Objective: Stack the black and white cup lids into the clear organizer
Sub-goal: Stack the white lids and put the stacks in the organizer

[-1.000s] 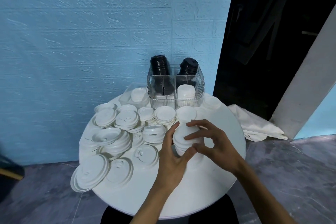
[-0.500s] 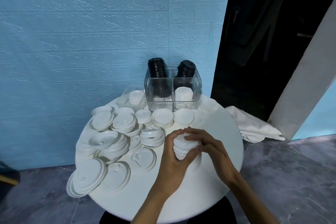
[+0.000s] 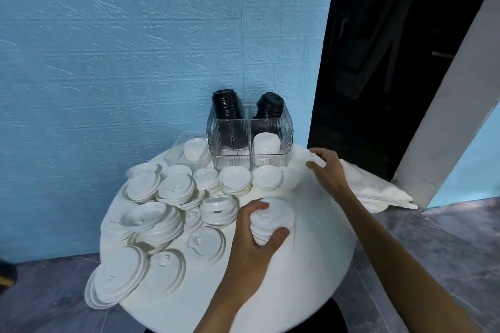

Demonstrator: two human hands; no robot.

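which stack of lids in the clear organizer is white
The short white stack in the front right compartment of the organizer. The two tall stacks behind, back left and back right, are black.

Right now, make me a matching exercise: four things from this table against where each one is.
Things:
1. black lids
2. small white stack
3. left hand
4. right hand

Places:
A. organizer's front right compartment
B. at the table's far right edge
C. organizer's back compartments
D. gripping a lid stack

Pairs: 1-C, 2-A, 3-D, 4-B
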